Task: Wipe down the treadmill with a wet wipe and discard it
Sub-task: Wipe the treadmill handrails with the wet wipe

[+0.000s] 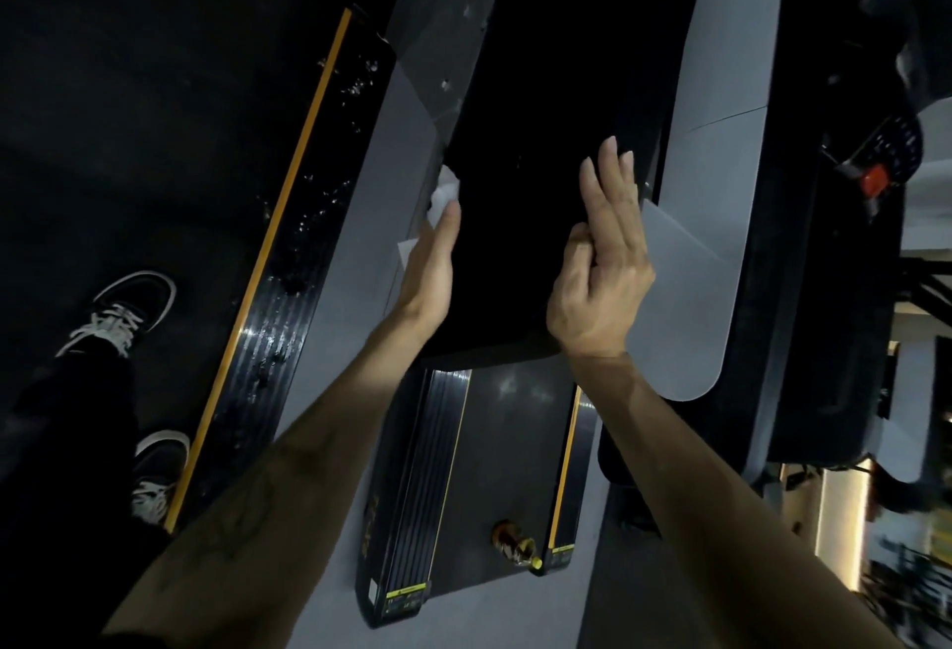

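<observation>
A treadmill fills the view, with its black console panel (541,133) in the middle. My left hand (430,270) lies flat along the panel's left edge, and its straight fingers press a crumpled white wet wipe (445,190) against that edge. Only the wipe's top shows past my fingertips. My right hand (602,262) rests on the panel's right edge, most fingers straight and the forefinger bent, holding nothing.
Grey treadmill arms (721,185) flank the panel. A bottle with a yellow cap (515,543) lies on the belt (494,442) below. A yellow-striped side rail (288,236) carries water drops. My black sneakers (129,308) stand on the dark floor at left. A red stop button (873,179) sits at right.
</observation>
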The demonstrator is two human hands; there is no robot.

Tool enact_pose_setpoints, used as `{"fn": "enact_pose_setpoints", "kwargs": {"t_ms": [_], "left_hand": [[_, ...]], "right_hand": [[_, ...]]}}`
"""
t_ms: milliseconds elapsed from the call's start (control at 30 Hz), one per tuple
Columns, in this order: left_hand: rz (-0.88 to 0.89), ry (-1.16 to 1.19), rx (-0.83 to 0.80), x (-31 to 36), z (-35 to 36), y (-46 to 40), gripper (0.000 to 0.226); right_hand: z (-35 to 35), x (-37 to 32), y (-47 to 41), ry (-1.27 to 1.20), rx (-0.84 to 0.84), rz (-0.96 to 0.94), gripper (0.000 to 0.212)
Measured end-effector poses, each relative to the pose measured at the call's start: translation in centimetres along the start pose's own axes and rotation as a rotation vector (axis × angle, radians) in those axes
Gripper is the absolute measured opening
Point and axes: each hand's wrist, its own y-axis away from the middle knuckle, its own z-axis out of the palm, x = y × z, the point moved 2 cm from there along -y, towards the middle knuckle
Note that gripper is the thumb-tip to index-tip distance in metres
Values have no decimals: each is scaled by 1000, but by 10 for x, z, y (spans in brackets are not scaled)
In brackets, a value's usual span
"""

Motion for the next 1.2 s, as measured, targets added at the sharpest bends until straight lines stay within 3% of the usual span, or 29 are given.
{"fn": "enact_pose_setpoints", "kwargs": {"t_ms": [167, 267, 467, 600, 667, 733, 800, 900, 1033, 1200], "left_hand": [[21, -2, -53, -1, 8, 24, 63], [46, -40, -42, 0, 5, 1, 57], [-5, -75, -20, 12, -6, -46, 68], [6, -100, -10, 15, 4, -4, 43], [6, -107, -11, 9, 8, 25, 62], [140, -160, -53, 8, 17, 50, 83], [275, -205, -119, 15, 31, 56, 74], [327, -261, -151, 33, 41, 34, 69], [272, -198, -67, 37, 32, -8, 91], [251, -177, -88, 26, 34, 18, 87]], "right_hand": [[0, -2, 0, 15, 3, 5, 60], [0, -2, 0, 19, 2, 8, 60], [0, 0, -1, 10, -9, 0, 59], [1, 2, 0, -6, 10, 5, 59], [1, 1, 0, -22, 17, 12, 59], [1, 1, 1, -25, 26, 21, 59], [1, 1, 1, -22, 28, 20, 58], [1, 1, 1, -15, 27, 18, 57], [1, 2, 0, -11, 26, 18, 57], [0, 1, 0, -11, 7, 12, 58]]}}
